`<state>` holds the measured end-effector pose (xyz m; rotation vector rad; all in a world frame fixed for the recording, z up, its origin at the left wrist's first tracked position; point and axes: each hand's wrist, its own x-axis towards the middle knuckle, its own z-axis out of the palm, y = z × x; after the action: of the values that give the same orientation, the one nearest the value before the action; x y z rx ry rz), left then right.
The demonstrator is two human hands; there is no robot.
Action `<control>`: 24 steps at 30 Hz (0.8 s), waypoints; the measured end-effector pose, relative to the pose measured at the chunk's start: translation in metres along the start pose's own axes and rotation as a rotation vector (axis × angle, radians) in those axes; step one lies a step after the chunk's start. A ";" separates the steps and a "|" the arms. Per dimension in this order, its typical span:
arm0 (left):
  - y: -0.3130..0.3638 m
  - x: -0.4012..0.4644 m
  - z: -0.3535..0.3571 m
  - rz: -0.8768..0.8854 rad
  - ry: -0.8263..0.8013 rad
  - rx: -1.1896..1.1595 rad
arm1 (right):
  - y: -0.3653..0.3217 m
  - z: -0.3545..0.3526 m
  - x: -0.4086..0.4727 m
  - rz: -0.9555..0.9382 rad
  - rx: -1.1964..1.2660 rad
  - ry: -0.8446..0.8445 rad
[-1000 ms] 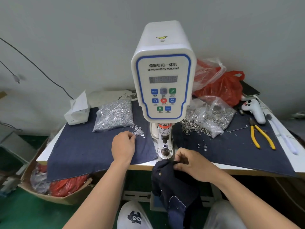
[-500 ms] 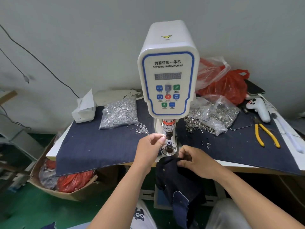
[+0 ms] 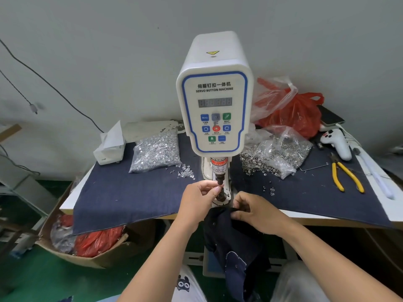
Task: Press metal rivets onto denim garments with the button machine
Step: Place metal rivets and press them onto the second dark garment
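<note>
A white servo button machine (image 3: 214, 94) stands at the table's front middle, its black punch (image 3: 219, 179) above the lower die (image 3: 221, 196). My left hand (image 3: 199, 200) is at the gap between punch and die, thumb and forefinger pinching something too small to make out. My right hand (image 3: 257, 211) grips the top edge of a dark denim garment (image 3: 235, 247) that hangs over the table's front edge just below the die. Loose rivets (image 3: 185, 171) lie left of the machine beside a clear bag of rivets (image 3: 156, 152).
A second bag of metal rings (image 3: 277, 155) lies right of the machine, with yellow pliers (image 3: 346, 175), a white controller (image 3: 337, 142) and red plastic bags (image 3: 294, 110) beyond. A tissue box (image 3: 110, 147) sits at the left. Denim cloth (image 3: 130, 192) covers the table. A cardboard box (image 3: 87, 243) stands below.
My left hand went from the loose rivets on the left to the machine's die and now pinches at the gap under the punch. My right hand has kept its grip on the garment.
</note>
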<state>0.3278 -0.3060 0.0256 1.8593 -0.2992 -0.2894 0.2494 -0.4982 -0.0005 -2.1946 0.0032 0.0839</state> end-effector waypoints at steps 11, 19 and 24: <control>0.007 -0.010 -0.007 0.074 0.137 0.132 | -0.004 0.001 -0.003 0.024 0.038 0.007; -0.011 -0.058 -0.017 0.242 -0.279 0.410 | -0.018 0.000 -0.011 -0.057 -0.008 0.021; -0.006 -0.052 -0.025 0.188 -0.341 0.383 | -0.031 -0.009 -0.013 -0.119 -0.097 0.023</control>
<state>0.2882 -0.2647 0.0301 2.1343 -0.8056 -0.4436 0.2385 -0.4882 0.0306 -2.2872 -0.1205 -0.0087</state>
